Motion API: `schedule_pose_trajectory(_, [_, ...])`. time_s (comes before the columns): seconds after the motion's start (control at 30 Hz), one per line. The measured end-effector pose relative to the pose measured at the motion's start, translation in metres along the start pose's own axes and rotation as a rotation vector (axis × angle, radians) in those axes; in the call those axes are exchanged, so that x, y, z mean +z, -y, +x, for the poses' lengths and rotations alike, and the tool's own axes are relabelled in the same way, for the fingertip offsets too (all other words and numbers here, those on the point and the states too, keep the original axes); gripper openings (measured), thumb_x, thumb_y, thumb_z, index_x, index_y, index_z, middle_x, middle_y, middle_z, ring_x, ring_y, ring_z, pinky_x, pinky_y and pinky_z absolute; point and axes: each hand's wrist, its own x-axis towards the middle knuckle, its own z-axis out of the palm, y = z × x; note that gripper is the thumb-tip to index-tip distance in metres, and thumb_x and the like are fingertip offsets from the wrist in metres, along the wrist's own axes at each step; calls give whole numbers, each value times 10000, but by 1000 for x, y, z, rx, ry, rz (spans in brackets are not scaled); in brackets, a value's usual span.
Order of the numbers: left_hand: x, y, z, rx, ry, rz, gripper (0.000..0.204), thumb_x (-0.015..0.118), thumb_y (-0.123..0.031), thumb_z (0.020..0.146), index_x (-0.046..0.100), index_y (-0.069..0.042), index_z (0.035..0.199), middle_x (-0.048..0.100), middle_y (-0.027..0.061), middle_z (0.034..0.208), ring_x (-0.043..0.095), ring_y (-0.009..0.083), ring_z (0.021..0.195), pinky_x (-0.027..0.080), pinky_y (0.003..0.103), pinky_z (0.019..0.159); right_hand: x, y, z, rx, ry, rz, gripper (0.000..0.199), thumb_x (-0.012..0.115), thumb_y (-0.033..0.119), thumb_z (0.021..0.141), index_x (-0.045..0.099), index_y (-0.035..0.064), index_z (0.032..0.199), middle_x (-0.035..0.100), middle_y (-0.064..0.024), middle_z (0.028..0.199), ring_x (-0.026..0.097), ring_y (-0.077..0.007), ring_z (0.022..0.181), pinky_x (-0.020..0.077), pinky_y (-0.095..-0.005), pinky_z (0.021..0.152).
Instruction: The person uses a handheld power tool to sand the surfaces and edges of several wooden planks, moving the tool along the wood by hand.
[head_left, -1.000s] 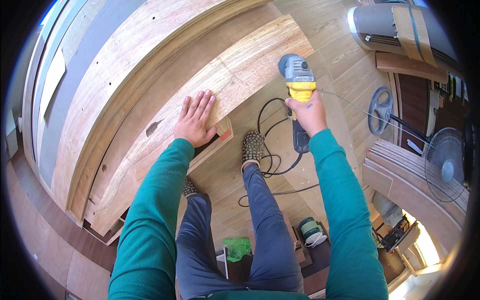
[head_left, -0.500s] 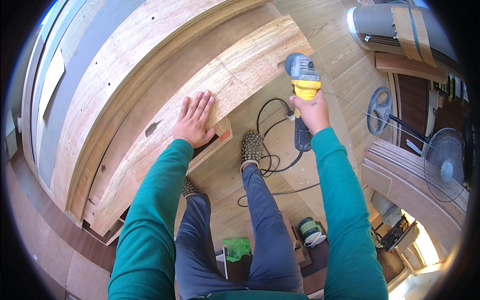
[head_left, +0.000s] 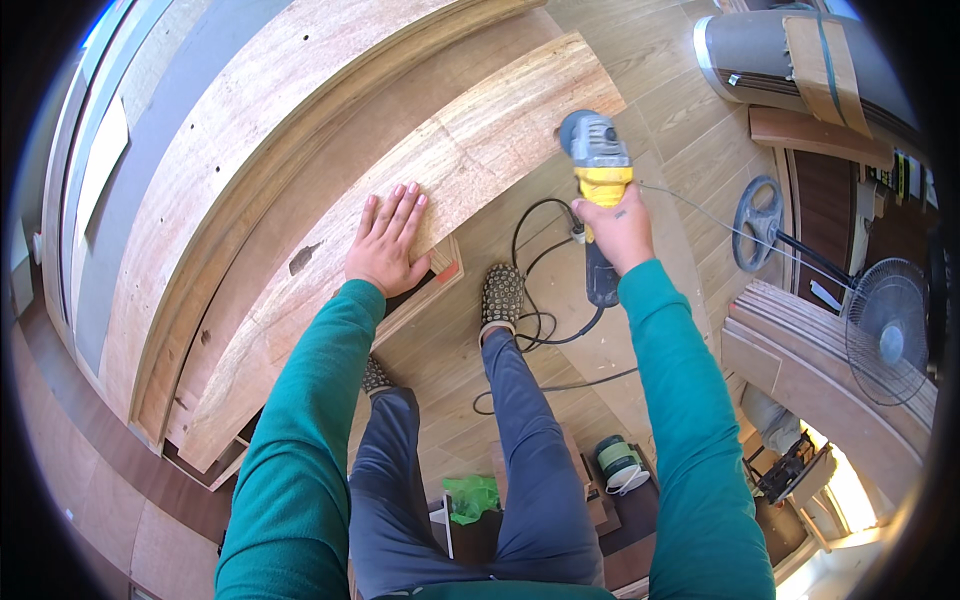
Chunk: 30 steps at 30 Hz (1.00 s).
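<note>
Two hands work: your left hand (head_left: pixel 385 248) lies open near the curved plywood board's (head_left: pixel 450 170) edge; your right hand (head_left: pixel 620 232) grips the yellow-grey angle grinder (head_left: pixel 598 165) above the open floor (head_left: pixel 660 120).

Both arms in green sleeves reach forward from the lower edge. The left hand (head_left: pixel 388 243) lies flat, palm down, fingers together and stretched. The right hand (head_left: pixel 622 228) is raised, fist wrapped tight, wrist straight.

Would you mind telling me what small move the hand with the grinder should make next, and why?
Probably lower the angle grinder onto the curved wooden board. The right hand holds it just past the board's edge, while the left hand lies flat on the board, apparently steadying it.
</note>
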Motion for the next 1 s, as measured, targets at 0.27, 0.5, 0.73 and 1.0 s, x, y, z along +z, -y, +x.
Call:
schedule_pose_trajectory(0.27, [-2,0,0,0,-9,-18,898,625,-499,922,298,-111,1664,259,80,1745,206,246,1622,87,478,1337,-6,-11,11,-26,-43,-9,657,868,325,771,585,-23,1251,743,-245,1130,729,-395,1042,566,-446,912])
schedule_pose_trajectory(0.5, [-2,1,-1,3,-18,-28,899,639,-485,914,305,-113,1662,275,82,1739,216,246,1619,94,480,1337,-37,-29,22,47,-59,435,438,821,78,859,597,32,1232,696,-44,1054,684,-160,925,555,-330,821])
schedule_pose_trajectory(0.73, [-4,1,-1,13,-11,-33,888,627,-495,933,299,-116,1665,265,73,1744,212,237,1620,85,479,1338,-18,-53,-82,221,63,715,472,795,3,870,575,33,1285,672,-50,1137,664,-151,996,559,-324,888])
schedule_pose_trajectory(1.0, [-1,5,-6,102,-32,25,733,583,-461,992,328,-320,1664,265,51,1746,201,265,1623,76,497,1337,10,-63,-192,440,261,789,489,766,-34,869,550,29,1302,661,-44,1114,660,-149,975,560,-319,882])
